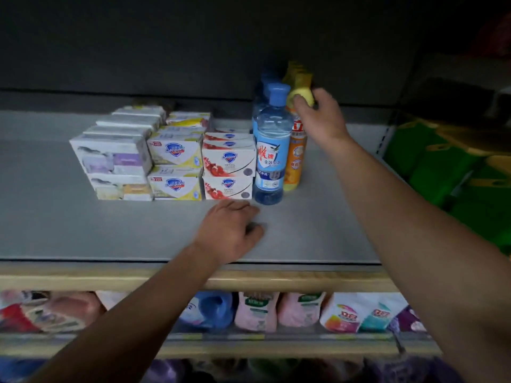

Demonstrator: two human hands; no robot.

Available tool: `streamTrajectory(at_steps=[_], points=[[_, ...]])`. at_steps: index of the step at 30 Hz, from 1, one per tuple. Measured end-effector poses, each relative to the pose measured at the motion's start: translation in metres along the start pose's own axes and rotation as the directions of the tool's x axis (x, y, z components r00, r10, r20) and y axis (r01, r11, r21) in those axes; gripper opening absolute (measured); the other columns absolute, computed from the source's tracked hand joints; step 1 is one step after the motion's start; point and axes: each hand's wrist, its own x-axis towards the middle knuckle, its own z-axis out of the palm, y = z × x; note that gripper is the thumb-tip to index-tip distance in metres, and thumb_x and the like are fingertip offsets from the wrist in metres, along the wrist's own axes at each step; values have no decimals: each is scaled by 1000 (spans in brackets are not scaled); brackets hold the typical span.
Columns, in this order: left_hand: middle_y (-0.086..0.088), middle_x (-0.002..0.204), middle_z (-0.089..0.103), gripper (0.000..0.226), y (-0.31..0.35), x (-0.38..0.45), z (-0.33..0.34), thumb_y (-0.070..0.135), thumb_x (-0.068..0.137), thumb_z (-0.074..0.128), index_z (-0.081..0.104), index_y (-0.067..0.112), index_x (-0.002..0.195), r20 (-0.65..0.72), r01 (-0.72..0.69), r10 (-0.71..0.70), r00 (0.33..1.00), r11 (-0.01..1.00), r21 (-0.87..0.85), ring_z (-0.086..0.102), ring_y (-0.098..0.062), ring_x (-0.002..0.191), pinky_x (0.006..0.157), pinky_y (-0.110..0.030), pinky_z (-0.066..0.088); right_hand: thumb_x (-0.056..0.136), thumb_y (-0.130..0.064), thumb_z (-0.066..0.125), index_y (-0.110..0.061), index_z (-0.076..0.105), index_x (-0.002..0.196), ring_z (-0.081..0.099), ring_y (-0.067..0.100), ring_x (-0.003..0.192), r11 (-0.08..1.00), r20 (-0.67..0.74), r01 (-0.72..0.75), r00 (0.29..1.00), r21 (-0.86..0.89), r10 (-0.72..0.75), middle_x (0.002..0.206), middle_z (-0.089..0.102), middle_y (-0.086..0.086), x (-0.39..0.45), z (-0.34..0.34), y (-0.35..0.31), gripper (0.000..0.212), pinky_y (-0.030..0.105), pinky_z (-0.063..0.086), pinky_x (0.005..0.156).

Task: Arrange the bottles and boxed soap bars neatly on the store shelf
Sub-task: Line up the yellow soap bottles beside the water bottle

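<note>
We cannot count the bottles (264, 87) hidden behind the blue bottle (269, 145); the lower-shelf pouches (257, 310) are too blurred to read.

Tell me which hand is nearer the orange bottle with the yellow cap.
Right. The right hand grips the yellow cap of the orange bottle. The left hand rests on the grey shelf, in front of the boxed soap bars, apart from that bottle.
</note>
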Motion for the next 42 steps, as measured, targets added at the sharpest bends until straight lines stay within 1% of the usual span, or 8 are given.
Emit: streamTrajectory(at_steps=[11,17,22,27,30,33,39,42], points=[[2,126,61,62,-3,5,7,57,80,29,61,22,120,7,15,-15,1000,999,45,49,-22,124,107,-37,35,85,-39,72,-23,47,126,58,-1,89,999,-143,26,989,27,-22,106,58,-10,-38,-15,-1,50,17,47,72],[0,125,62,62,0,4,3,57,79,31,63,21,119,19,47,-47,999,999,14,49,-26,121,106,-38,37,85,-33,73,-29,55,103,57,-16,77,991,-188,123,974,-47,-129,86,60,-18,-85,-29,-7,26,3,41,62],[-4,120,66,54,3,3,0,54,84,36,64,21,117,26,59,-60,998,998,24,53,-29,114,99,-35,42,82,-32,72,-20,61,112,63,1,83,977,-228,213,952,9,-206,90,66,-12,-137,-51,-35,34,25,54,76],[-8,111,70,34,11,-11,-18,34,91,54,66,23,120,-79,15,-31,996,979,-203,63,-26,101,79,-28,46,83,-34,70,-20,63,106,67,7,86,965,-255,241,944,107,-207,92,69,-4,-182,-74,-71,28,22,54,70],[-4,110,71,23,31,-31,-35,19,96,56,68,18,115,-194,-78,-59,979,773,-629,64,-14,96,85,-26,49,88,-32,68,-21,63,95,69,4,82,972,-254,193,955,137,-154,87,70,-5,-198,-85,-81,14,20,54,66],[2,113,69,27,58,-57,-58,31,97,53,65,21,119,-99,-99,22,995,451,-887,65,-13,104,92,-36,53,90,-36,67,-22,66,93,71,7,82,968,-172,96,983,231,-56,86,73,-5,-207,-85,-89,15,29,60,70],[8,108,68,45,101,-104,-84,57,75,71,55,38,112,26,22,6,1000,372,-928,68,-8,94,78,-30,56,88,-53,63,-24,68,96,73,7,78,957,-39,-75,995,281,90,84,75,-9,-214,-77,-98,31,32,60,67],[-7,94,73,49,107,-116,-88,48,69,71,61,24,110,206,207,-43,978,40,-977,71,-22,72,58,-33,57,89,-56,61,-22,67,105,74,12,81,920,80,-200,980,337,184,86,76,-4,-213,-75,-94,38,35,60,71]])
